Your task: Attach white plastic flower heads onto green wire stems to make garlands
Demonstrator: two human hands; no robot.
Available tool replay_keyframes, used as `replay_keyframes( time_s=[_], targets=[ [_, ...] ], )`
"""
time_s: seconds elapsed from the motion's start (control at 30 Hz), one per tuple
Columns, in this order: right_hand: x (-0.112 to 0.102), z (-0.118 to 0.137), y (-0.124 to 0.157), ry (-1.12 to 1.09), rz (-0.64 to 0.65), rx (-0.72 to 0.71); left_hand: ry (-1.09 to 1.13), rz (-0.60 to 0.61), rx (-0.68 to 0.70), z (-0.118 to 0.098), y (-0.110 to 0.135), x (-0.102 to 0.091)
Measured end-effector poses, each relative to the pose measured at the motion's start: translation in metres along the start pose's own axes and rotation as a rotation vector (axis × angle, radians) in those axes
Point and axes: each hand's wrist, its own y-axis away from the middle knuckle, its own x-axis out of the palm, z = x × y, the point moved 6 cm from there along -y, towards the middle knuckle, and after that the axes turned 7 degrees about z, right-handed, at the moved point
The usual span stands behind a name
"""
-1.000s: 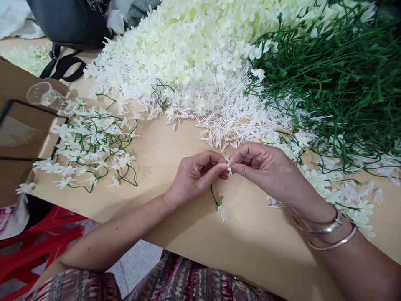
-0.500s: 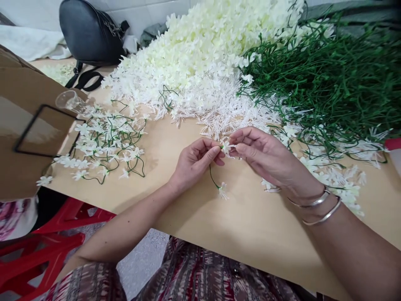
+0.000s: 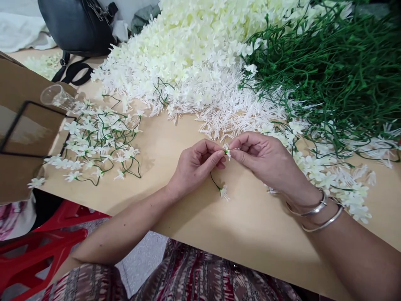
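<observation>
My left hand (image 3: pixel 200 163) pinches a green artificial flower stem between thumb and fingertips. A small white flower (image 3: pixel 227 151) sits at its tip, between my two hands. From the same stem another white flower (image 3: pixel 224 192) hangs below my left fingers. My right hand (image 3: pixel 266 159) is closed in a pinch at the small flower's outer side, on its thin white centre, partly hidden by the fingers. Beyond the hands lie loose white stamens (image 3: pixel 232 113) and a heap of cream petals (image 3: pixel 200 46). Green stems (image 3: pixel 332 71) are piled at the right.
Stemmed white flowers (image 3: pixel 103 133) lie at the left beside a clear plastic cup (image 3: pixel 59 97) and a cardboard box (image 3: pixel 28 92). More petals (image 3: pixel 332 179) lie near my right wrist. A black bag (image 3: pixel 75 25) stands at the back; red stools (image 3: pixel 62 255) are below the table edge.
My right fingertips have closed in against the small flower, nearer my left hand. The view has shifted slightly, so the things at the left appear further left.
</observation>
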Motion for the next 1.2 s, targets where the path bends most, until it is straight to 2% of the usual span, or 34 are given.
replay_keyframes(
  time_s=[0.23, 0.6, 0.77, 0.87, 0.93, 1.03, 1.1, 1.2],
  targets=[
    [0.005, -0.003, 0.001, -0.001, 0.045, -0.007, -0.01, -0.003, 0.003, -0.001, 0.001, 0.0],
    [0.009, -0.002, 0.0, 0.017, 0.032, -0.106, -0.127, -0.017, 0.012, -0.001, 0.003, -0.002],
    [0.008, 0.0, -0.001, -0.015, 0.031, -0.13, 0.011, 0.012, 0.004, -0.001, -0.002, -0.001],
    [0.005, 0.001, -0.001, -0.102, 0.047, -0.158, 0.226, 0.004, -0.038, 0.003, -0.007, -0.018],
    [0.0, 0.0, -0.001, -0.204, 0.023, -0.19, 0.379, -0.121, -0.018, 0.004, -0.009, -0.041],
    [-0.015, -0.004, -0.003, -0.232, -0.095, -0.248, 0.458, -0.336, 0.026, 0.003, -0.009, -0.07],
    [-0.024, -0.004, -0.004, -0.161, -0.164, -0.281, 0.491, -0.369, -0.008, 0.004, -0.009, -0.073],
    [-0.033, 0.0, -0.004, -0.056, -0.223, -0.309, 0.573, -0.3, -0.099, 0.009, -0.012, -0.062]
  ],
)
